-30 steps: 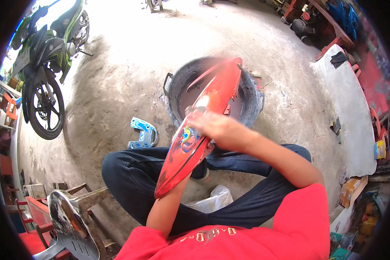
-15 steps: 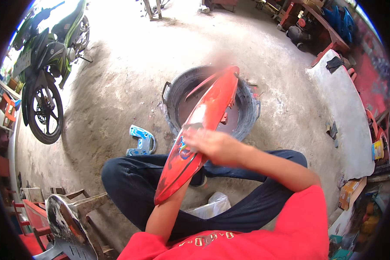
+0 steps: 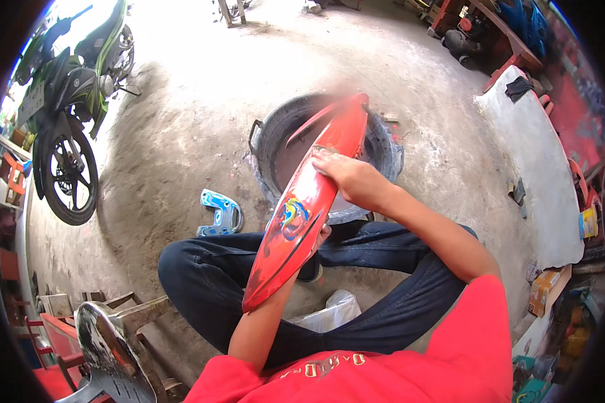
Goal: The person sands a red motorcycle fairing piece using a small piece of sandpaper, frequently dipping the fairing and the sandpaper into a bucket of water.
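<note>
A long, glossy red motorcycle body panel (image 3: 316,187) lies slanted across my left forearm, its far end over the basin. Blue and yellow graphics and a dark stripe mark its near half. My left hand (image 3: 323,236) supports it from beneath, with fingers curled at its right edge; the rest of that hand is hidden. On the panel's upper face, my right hand (image 3: 356,180) presses down a small greyish flat piece that looks like sandpaper (image 3: 327,148). Below the far half stands a round black basin (image 3: 267,171) with side handles, holding murky brownish liquid.
A blue-and-white patterned plastic part (image 3: 220,213) lies on the concrete floor left of the basin. A motorcycle (image 3: 70,127) stands at far left. A pale slab (image 3: 528,174) lines the right side. Clear plastic (image 3: 329,313) lies between my legs, and a worn chair (image 3: 111,342) stands at lower left.
My right hand has slid up the panel, away from me, with the greyish piece, uncovering the blue and yellow graphics. The panel and my left arm have barely moved.
</note>
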